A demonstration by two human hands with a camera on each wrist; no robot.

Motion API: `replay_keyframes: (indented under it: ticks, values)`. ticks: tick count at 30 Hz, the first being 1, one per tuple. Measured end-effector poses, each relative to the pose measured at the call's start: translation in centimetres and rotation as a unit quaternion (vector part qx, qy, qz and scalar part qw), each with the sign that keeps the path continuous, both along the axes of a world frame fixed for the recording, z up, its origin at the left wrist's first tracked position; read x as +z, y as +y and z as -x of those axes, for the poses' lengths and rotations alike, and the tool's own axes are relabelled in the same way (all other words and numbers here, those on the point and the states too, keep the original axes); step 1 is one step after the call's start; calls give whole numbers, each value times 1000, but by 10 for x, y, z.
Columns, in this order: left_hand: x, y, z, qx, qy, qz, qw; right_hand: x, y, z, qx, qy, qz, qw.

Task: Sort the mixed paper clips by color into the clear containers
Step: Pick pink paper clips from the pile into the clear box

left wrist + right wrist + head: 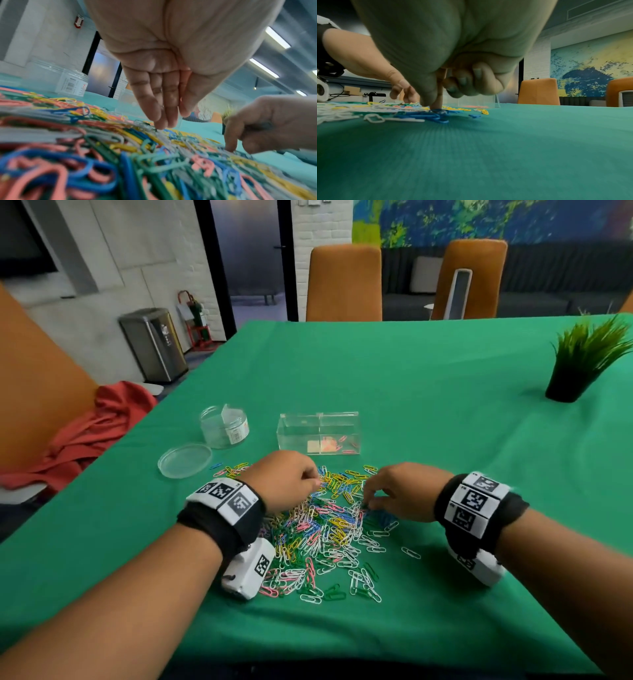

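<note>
A wide pile of mixed paper clips (329, 529) in pink, blue, yellow, green and white lies on the green cloth. My left hand (317, 481) hangs over its far left part, its straight fingers (161, 121) touching the clips (120, 146) without holding any. My right hand (367, 502) is at the pile's right edge. There thumb and forefinger (438, 100) pinch down on a blue paper clip (440, 113) among a small blue cluster, the other fingers curled. Behind the pile stands a clear two-compartment box (298, 429) with a few pink clips in its right half.
A round clear jar (224, 426) and its flat lid (185, 460) sit at the pile's far left. A potted grass plant (579, 364) stands far right. Orange chairs (344, 282) line the far edge, and a red cloth (102, 419) lies on the left chair.
</note>
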State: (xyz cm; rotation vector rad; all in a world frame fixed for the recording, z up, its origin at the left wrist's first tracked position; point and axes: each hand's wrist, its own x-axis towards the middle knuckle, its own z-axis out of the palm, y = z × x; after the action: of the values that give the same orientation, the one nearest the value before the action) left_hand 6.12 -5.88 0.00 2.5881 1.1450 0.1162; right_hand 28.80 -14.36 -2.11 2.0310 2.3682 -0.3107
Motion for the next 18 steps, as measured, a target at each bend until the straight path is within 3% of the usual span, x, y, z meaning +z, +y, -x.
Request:
replay_keyframes:
  ticks: [2,4,7,9,13,16,18]
  values:
    - [-1,5,5,23,-45,25,998,-3,0,-2,-1,-23,-6,1000]
    - [-4,8,7,52,-118,108,986,-6,1,-3,4,-40,-14,999]
    - [-4,7,7,82,-234,288,925,-6,-1,0,33,-18,-17,999]
    - [-4,8,5,83,-249,326,908,-7,0,0,49,-6,-8,999]
    - [4,2,-8,86,-141,261,951,-10,4,-5,35,-6,3,999]
    - [5,-8,-15,10,3,140,990,-9,0,-5,18,-10,-12,1000]
    - [0,-10,-15,-42,90,63,993,-5,-3,-3,7,8,-18,1000]
